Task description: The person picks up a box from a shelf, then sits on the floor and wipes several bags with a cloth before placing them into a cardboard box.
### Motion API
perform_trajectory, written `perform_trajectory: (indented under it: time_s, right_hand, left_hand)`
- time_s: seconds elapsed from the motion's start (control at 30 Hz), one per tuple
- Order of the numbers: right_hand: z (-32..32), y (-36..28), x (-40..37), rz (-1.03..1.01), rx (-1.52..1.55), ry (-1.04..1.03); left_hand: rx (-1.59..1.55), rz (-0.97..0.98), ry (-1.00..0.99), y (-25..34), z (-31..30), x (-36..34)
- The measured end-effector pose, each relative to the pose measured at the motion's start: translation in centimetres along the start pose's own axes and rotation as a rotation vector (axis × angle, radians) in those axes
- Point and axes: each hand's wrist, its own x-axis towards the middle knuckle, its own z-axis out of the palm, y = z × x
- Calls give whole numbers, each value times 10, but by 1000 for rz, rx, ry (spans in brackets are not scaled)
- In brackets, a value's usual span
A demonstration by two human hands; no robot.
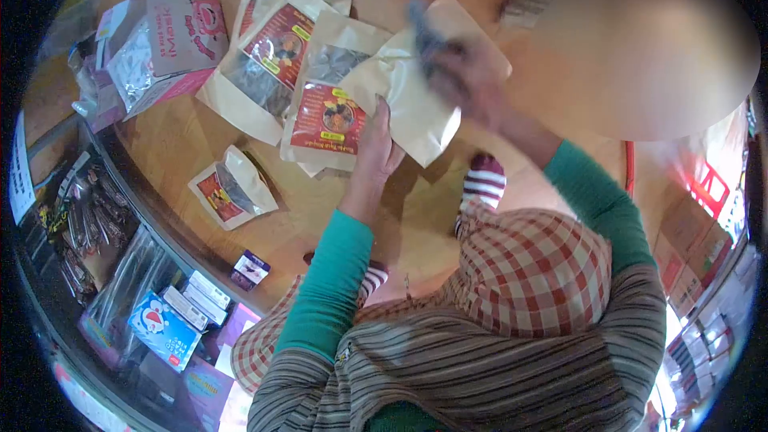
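Pinched at the lower left edge by the left hand [378, 144], thumb uppermost: a tan pouch [390, 72], plain face upward, raised and tilted in front of the person, partly hiding a red-labelled pouch [326, 116] below. At the upper part of the plain face, the right hand [468, 80], blurred, with fingers apparently closed around a dark bluish item [426, 36]; impossible to tell whether cloth, tool or something else. Contact between item and pouch likewise uncertain. To the left, on the wooden-looking floor [320, 212], further pouches [280, 48], overlapping in a loose spread, with red labels and clear windows onto dark contents. Nearer the person, a smaller pouch [232, 188], lying apart from the rest; beyond, beside the spread, a pink-and-white box [188, 36]. Step in hand, by judgement: working over the plain face of the held pouch, perhaps by wiping or pressing, though too blurred to settle. Called for next, on the same reading: a steady left-hand pinch, a reasonably flat face, and right-hand pressure light enough to avoid creasing or slipping.
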Motion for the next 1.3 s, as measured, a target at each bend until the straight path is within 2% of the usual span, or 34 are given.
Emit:
perform_trajectory:
  time_s: [0.03,0.07,0.1,0.17,0.2,0.23,0.27,0.3,0.33,0.37,0.4,0.43,0.47,0.5,0.53,0.57,0.6,0.63,0.7,0.73,0.83,0.87,0.93,0.97,1.0,1.07,1.13,1.2,1.27,1.3]
  right_hand:
    - [6,-16,-1,-120,94,-79]
    - [2,-31,-8,-195,-86,-156]
    - [9,-23,-14,-209,-30,-142]
    - [8,1,-7,-136,-52,-110]
    - [14,22,-8,14,-67,-41]
    - [21,46,-13,174,-68,19]
    - [26,73,-20,215,-32,120]
    - [16,85,-20,267,1,146]
    - [9,95,-21,322,40,162]
    - [6,112,-25,395,402,275]
    - [18,137,-33,447,559,378]
    - [29,162,-41,486,715,494]
    - [33,176,-46,493,642,440]
    - [36,190,-51,498,568,388]
    - [14,187,-43,471,464,170]
    - [3,151,-27,527,519,197]
    - [-3,120,-19,597,558,235]
    - [-2,116,-19,589,570,189]
    - [1,119,-13,610,385,170]
    - [3,121,-11,603,382,159]
    - [10,125,-9,648,387,204]
    - [12,121,-6,588,428,215]
    - [17,124,-5,532,463,224]
    - [23,134,-9,488,491,227]
    - [25,140,-11,443,518,231]
    - [19,126,-7,452,414,166]
    - [16,120,-7,458,313,104]
    - [15,120,-12,512,263,57]
    - [7,104,-13,445,223,67]
    - [3,99,-13,373,188,72]
  left_hand:
    - [-3,28,-12,1,2,-3]
    - [15,-16,8,2,4,-8]
    - [40,-46,23,5,5,-10]
    - [-10,-27,-3,1,-4,-6]
    - [-24,2,25,-1,-5,-6]
    - [21,-3,75,14,19,-18]
    - [23,40,70,31,35,-28]
    - [177,-33,92,46,46,-39]
    - [171,13,142,43,44,-40]
    - [167,59,193,41,42,-42]
    - [139,96,234,41,41,-42]
    - [165,132,161,48,37,-44]
    - [191,170,108,57,27,-53]
    - [485,150,153,77,25,-66]
    - [777,98,200,97,28,-84]
    - [734,109,274,104,27,-102]
    - [663,263,325,110,28,-118]
    - [602,416,361,115,30,-130]
    - [502,734,396,128,33,-144]
    - [491,737,405,134,32,-153]
    - [561,1156,943,155,19,-200]
    - [585,1289,1123,161,17,-213]
    - [659,1468,1109,181,20,-228]
    - [660,1462,1106,189,21,-230]
    - [1169,1457,1300,196,20,-230]
    - [1696,1377,1454,208,-9,-218]
    - [1926,817,1839,200,-90,-188]
    - [1554,225,1683,180,-115,-156]
    - [1575,56,1580,149,-160,-126]
    - [1578,63,1565,141,-160,-118]
